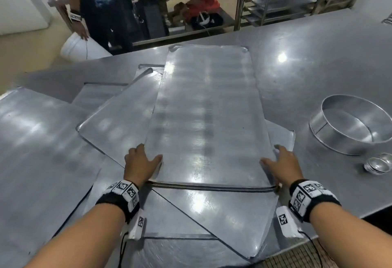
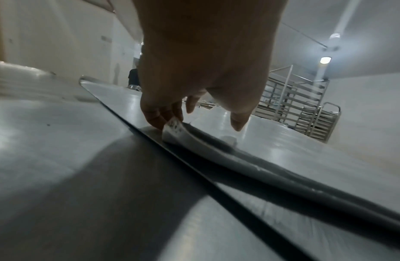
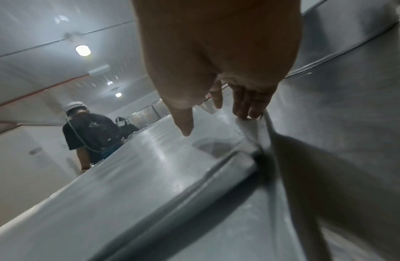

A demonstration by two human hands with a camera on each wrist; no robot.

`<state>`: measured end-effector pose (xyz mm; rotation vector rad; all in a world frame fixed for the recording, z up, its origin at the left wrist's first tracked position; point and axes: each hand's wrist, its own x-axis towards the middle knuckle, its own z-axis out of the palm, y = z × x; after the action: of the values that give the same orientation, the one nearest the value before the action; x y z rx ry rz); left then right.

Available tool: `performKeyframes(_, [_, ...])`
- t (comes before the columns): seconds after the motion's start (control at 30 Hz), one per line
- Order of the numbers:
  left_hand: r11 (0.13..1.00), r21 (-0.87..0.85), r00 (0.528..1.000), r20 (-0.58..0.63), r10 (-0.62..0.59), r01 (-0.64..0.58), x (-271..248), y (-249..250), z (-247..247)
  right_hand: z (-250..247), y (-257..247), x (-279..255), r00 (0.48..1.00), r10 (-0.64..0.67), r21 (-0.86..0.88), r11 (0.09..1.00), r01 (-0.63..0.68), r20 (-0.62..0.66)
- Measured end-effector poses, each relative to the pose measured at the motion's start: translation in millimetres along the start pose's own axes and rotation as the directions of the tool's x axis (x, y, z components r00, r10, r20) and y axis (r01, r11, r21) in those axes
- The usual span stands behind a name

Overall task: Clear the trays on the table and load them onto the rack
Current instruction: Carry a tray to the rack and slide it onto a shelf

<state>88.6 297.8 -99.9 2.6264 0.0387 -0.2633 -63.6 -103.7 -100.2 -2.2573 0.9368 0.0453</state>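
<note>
The top tray (image 1: 203, 119) lay upside down and lengthwise on a loose pile of other flat trays (image 1: 118, 119) on the steel table (image 1: 318, 66), its near short edge just in front of the person. The left hand (image 1: 139, 164) sat at the tray's near left corner, thumb resting on the top face and fingers (image 2: 154, 116) curled down over the long edge onto the tray beneath. The right hand (image 1: 283, 164) mirrored it at the near right corner, thumb on top, fingers (image 3: 246, 104) hooked over the raised rim. The trays below fanned out at angles, one corner overhanging the table's near edge. To the right, well apart from the pile, stood a round cake ring (image 1: 352, 127) and, nearer, a few small metal cups (image 1: 379, 163). Bare tabletop stretched beyond the tray's far end. A tray rack (image 1: 282, 6) stood past the table's far edge, and another person (image 1: 91, 8) stood by a white bucket (image 1: 80, 49).
</note>
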Motion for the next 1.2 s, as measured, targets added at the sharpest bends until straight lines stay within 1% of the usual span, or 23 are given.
performKeyframes(0.07, [0.994, -0.056, 0.995, 0.028, -0.096, 0.097, 11.3, -2.1, 0.4, 1.6, -1.5, 8.6, 0.998, 0.058, 0.058, 0.997, -0.059, 0.025])
performKeyframes(0.13, [0.982, -0.12, 0.99, 0.022, -0.142, 0.144, 18.1, -0.7, -0.3, 4.5, -9.1, 10.8, 0.997, 0.076, 0.113, 0.99, -0.079, 0.031])
performKeyframes(0.23, [0.97, -0.15, 0.981, 0.008, -0.192, 0.191, 25.2, 1.6, 1.3, 10.0, -17.6, 10.8, 0.996, 0.088, 0.184, 0.979, -0.09, 0.018])
performKeyframes(0.33, [0.964, -0.152, 0.976, 0.012, -0.219, 0.218, 31.6, 2.2, 2.6, 13.1, -20.9, 12.8, 0.998, 0.066, 0.167, 0.984, -0.065, 0.004])
performKeyframes(0.47, [0.953, -0.175, 0.969, 0.044, -0.242, 0.246, 42.8, 3.5, 0.4, 11.0, -22.8, 16.6, 0.992, 0.127, 0.246, 0.961, -0.129, 0.023])
performKeyframes(0.57, [0.965, -0.137, 0.973, 0.086, -0.214, 0.225, 45.8, 0.0, -0.9, 9.2, -24.3, 18.3, 0.984, 0.174, 0.358, 0.918, -0.172, 0.027])
performKeyframes(0.63, [0.968, -0.15, 0.977, 0.098, -0.19, 0.203, 45.8, -5.8, -2.6, 7.0, -25.5, 17.5, 0.982, 0.183, 0.429, 0.883, -0.188, 0.054])
performKeyframes(0.73, [0.96, -0.224, 0.983, 0.103, -0.15, 0.17, 43.5, -10.7, -11.1, 6.4, -23.7, 17.4, 0.981, 0.146, 0.526, 0.829, -0.19, 0.125])
performKeyframes(0.83, [0.933, -0.331, 0.988, 0.113, -0.106, 0.138, 41.5, -13.5, -20.0, 6.8, -23.1, 12.8, 0.988, 0.091, 0.579, 0.802, -0.145, 0.122])
performKeyframes(0.9, [0.915, -0.385, 0.989, 0.127, -0.074, 0.118, 38.3, -15.2, -24.0, 3.8, -22.8, 7.4, 0.99, 0.066, 0.588, 0.799, -0.127, 0.124])
performKeyframes(1.03, [0.899, -0.425, 0.988, 0.146, -0.051, 0.11, 22.2, -17.2, -24.5, -7.5, -10.1, -4.4, 0.987, 0.023, 0.583, 0.805, -0.114, 0.162])
performKeyframes(1.1, [0.891, -0.443, 0.987, 0.157, -0.036, 0.103, 11.0, -18.9, -21.8, -13.3, -1.5, -9.4, 0.988, 0.002, 0.561, 0.823, -0.089, 0.153])
performKeyframes(1.2, [0.887, -0.449, 0.984, 0.176, -0.032, 0.109, -7.7, -21.1, -14.9, -14.7, 18.4, -12.4, 0.99, 0.02, 0.524, 0.847, -0.089, 0.137])
